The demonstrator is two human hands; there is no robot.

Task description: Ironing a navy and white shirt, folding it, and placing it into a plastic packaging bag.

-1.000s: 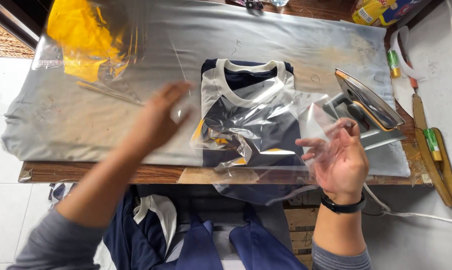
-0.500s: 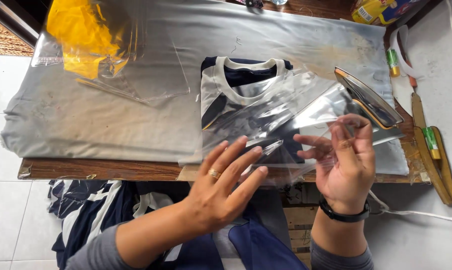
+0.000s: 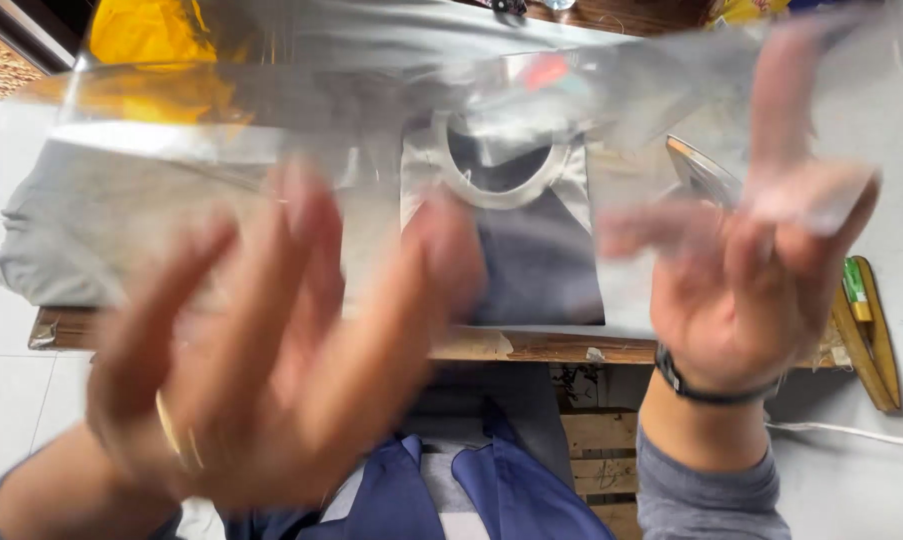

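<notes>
Both hands, left hand and right hand, have risen toward the camera, lifting the clear plastic bag off the folded shirt.

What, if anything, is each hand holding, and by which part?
The right hand pinches the clear plastic bag by its right edge. The blurred left hand spreads behind it; its hold cannot be told.

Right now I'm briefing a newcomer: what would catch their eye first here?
Two blurred hands, left hand and right hand, raised close to the camera with a clear plastic bag stretched across the top. Behind it, a folded navy-and-white shirt lies mid-table on the grey cloth.
</notes>
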